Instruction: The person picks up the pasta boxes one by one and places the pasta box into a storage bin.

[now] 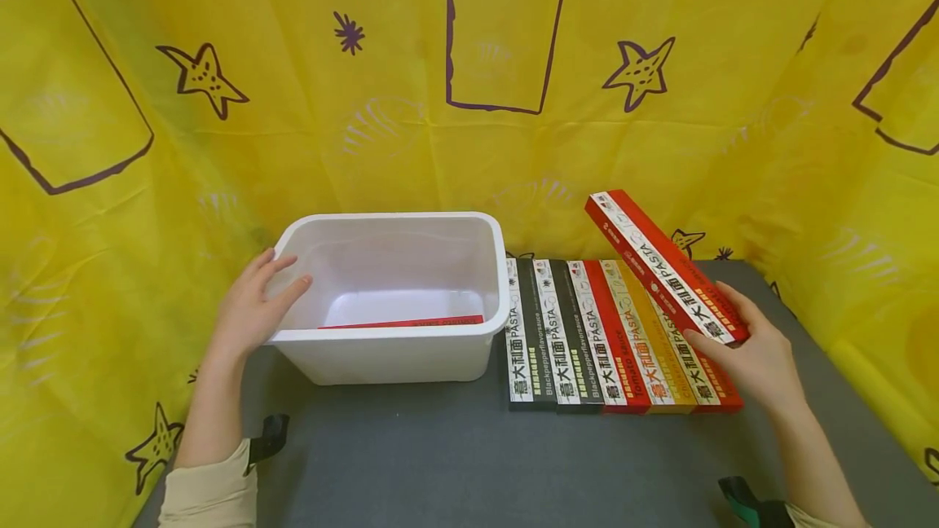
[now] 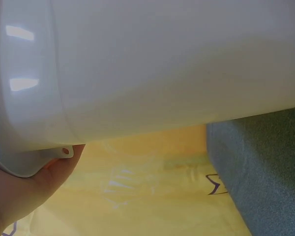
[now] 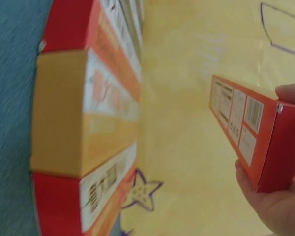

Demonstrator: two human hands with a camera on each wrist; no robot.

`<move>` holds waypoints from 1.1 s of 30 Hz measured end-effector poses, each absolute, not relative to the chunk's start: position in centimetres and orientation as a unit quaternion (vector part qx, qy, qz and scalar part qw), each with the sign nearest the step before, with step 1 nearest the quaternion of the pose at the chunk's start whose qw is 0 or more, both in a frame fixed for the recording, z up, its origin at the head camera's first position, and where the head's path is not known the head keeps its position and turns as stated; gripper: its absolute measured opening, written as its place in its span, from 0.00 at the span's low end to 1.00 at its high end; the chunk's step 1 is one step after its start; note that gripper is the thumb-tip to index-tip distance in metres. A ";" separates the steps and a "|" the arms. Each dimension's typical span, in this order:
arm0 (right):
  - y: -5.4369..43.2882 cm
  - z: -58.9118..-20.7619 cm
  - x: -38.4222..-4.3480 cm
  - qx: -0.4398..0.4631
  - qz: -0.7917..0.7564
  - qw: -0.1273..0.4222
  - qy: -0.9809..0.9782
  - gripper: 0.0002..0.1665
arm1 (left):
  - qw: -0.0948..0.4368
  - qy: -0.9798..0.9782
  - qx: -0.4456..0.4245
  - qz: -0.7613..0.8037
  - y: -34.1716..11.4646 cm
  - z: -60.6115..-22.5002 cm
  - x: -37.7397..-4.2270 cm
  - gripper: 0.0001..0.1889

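My right hand (image 1: 759, 357) grips the near end of a red pasta box (image 1: 663, 267), holding it tilted above the right part of a row of pasta boxes. The right wrist view shows that box (image 3: 243, 128) from its side, label panels and barcode facing the camera, with fingers on both sides of its end. At the left rim of a white plastic bin (image 1: 389, 357), my left hand (image 1: 253, 304) rests with its fingers extended over the edge. Inside the bin lies a red box (image 1: 411, 322), mostly hidden by the front wall.
Right of the bin, black pasta boxes (image 1: 531, 332), a red one (image 1: 605, 332), a yellow one (image 1: 645, 357) and another red one (image 1: 707, 385) lie side by side on the dark grey table (image 1: 411, 455). A yellow patterned curtain (image 1: 411, 129) surrounds the table at the back and sides.
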State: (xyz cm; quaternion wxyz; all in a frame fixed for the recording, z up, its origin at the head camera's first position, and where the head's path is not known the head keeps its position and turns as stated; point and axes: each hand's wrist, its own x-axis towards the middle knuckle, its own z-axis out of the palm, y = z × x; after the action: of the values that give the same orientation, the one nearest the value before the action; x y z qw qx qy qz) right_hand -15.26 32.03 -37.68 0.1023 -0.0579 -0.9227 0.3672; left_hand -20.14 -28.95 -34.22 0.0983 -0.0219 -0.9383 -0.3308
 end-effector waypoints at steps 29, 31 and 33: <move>23.8 -32.3 -18.7 0.136 0.460 0.036 -0.877 0.45 | 0.087 -0.935 -0.011 -0.343 -28.7 -33.8 -20.0 0.35; 23.3 -31.9 -19.2 0.152 0.456 0.027 -0.876 0.44 | 0.088 -0.935 -0.010 -0.344 -28.7 -33.8 -20.0 0.35; 22.8 -31.5 -19.7 0.170 0.448 0.019 -0.878 0.44 | 0.088 -0.935 -0.009 -0.344 -28.7 -33.8 -20.0 0.35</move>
State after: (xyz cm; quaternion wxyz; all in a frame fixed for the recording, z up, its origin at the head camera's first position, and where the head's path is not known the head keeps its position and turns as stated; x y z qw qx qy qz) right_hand -19.66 22.77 -31.50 0.0193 0.1699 -0.8777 0.4476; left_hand -19.96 -28.74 -33.84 0.0882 -0.0090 -0.9346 -0.3444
